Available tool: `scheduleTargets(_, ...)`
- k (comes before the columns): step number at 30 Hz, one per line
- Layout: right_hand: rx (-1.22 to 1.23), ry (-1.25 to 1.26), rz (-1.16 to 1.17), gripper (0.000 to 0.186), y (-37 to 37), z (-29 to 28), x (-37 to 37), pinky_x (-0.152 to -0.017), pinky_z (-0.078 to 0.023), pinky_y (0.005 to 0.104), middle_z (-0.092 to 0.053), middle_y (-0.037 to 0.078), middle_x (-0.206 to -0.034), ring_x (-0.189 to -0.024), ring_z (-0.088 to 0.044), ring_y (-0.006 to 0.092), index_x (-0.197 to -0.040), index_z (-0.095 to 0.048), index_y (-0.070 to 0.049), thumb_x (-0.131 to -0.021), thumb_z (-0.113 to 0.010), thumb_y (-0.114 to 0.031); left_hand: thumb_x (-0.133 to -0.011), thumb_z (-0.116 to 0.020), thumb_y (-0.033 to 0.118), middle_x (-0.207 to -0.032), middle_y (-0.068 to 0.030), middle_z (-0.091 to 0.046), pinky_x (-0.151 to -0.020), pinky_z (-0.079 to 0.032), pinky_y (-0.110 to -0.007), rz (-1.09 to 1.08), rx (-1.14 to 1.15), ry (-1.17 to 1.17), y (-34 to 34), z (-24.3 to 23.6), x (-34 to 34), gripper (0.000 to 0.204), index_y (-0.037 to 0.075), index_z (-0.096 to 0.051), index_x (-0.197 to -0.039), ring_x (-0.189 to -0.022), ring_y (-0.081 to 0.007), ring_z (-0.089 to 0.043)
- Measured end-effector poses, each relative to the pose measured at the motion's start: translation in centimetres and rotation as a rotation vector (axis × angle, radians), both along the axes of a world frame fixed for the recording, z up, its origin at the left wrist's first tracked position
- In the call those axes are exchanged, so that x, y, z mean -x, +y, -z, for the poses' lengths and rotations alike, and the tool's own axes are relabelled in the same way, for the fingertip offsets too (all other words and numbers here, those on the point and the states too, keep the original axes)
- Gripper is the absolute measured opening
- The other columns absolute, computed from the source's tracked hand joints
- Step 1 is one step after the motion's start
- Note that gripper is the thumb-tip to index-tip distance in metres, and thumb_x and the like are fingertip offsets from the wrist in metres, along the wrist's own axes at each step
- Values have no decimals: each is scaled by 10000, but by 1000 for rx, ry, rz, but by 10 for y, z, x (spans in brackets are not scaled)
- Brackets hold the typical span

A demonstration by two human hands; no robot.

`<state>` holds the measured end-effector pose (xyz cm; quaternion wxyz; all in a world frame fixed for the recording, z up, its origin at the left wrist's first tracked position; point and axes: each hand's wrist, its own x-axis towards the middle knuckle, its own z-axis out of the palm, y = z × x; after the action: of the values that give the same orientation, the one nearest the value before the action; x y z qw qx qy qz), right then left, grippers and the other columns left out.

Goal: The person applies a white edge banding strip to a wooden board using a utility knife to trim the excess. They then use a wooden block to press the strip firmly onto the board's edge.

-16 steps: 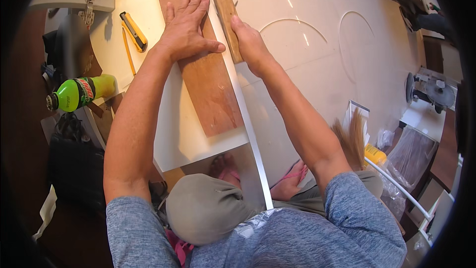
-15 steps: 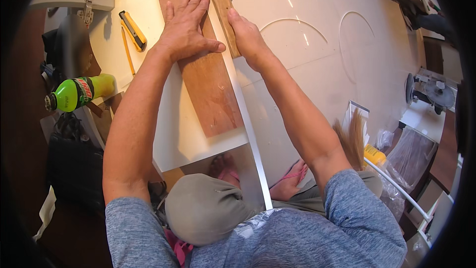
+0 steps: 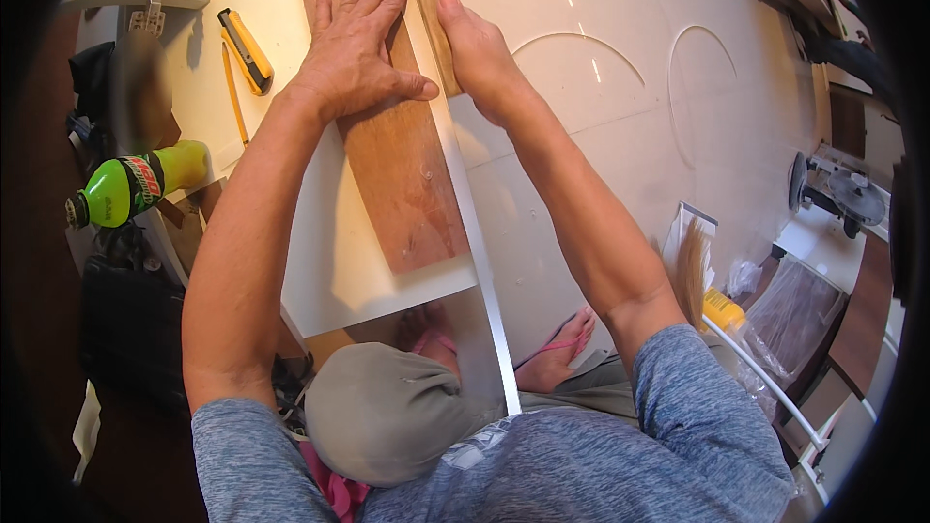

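Observation:
My left hand (image 3: 356, 53) lies flat, fingers spread and thumb out, on a long brown wooden board (image 3: 412, 203). The board rests on a white panel (image 3: 325, 276). My right hand (image 3: 480, 53) is wrapped around a narrow wooden block (image 3: 424, 0), its thumb on the near face. That block stands along the panel's right edge, and its far end runs out of the picture. A thin whitish strip (image 3: 496, 329) follows the same edge and runs down past the panel's near corner to my lap. What my right fingers touch beneath the block is hidden.
Left of the board lie a yellow-and-black utility knife (image 3: 248, 50) and a yellow pencil (image 3: 234, 92). A green drink bottle (image 3: 136, 184) is at the left. Thin curved strips (image 3: 581, 36) lie on the glossy floor. Straw bristles (image 3: 690, 266) and a yellow container (image 3: 722, 308) are at the right.
My right hand and the wooden block have slid a little farther away along the panel's edge. My left hand stays pressed on the board. The whole view has shifted slightly.

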<state>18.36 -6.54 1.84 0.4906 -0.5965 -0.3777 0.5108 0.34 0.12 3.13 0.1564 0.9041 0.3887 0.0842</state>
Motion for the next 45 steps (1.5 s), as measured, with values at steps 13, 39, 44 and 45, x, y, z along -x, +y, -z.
scheduleTargets(13,-34,30,-11,568,-21,-3,-1,-1012,-498,355,-706,142,-1212,-1155,-634,198,-1375,-622,57,-1161,-447,-439,-553,-824,893,-1810,-98,-211,-1357,22,-562,22,-56,-23,3,7,2,1511,124,-267,-1728,-1687,-280,-89)
scheduleTargets(39,69,28,-83,602,-81,-25,9,-1101,-457,336,-658,129,-1387,-1244,-587,179,-1501,-555,52,-1184,-426,-443,-581,-863,807,-1814,-89,-206,-1356,22,-563,-4,-52,9,0,6,6,1475,125,-248,-1734,-1690,-272,-79)
scheduleTargets(44,-18,-83,-5,547,-18,12,-8,-922,-509,424,-701,190,-1069,-976,-625,277,-1229,-621,50,-1159,-435,-460,-680,-847,783,-1806,-251,-26,-1353,62,-549,-16,286,222,2,-40,-16,1503,-5,-105,-1723,-1683,-365,60)
scheduleTargets(45,4,-99,-4,553,-17,7,-5,-928,-508,425,-703,193,-1077,-988,-631,280,-1233,-622,51,-1159,-436,-465,-645,-850,798,-1810,-194,-82,-1354,50,-553,-4,171,144,2,-28,-11,1493,40,-153,-1726,-1685,-330,13)
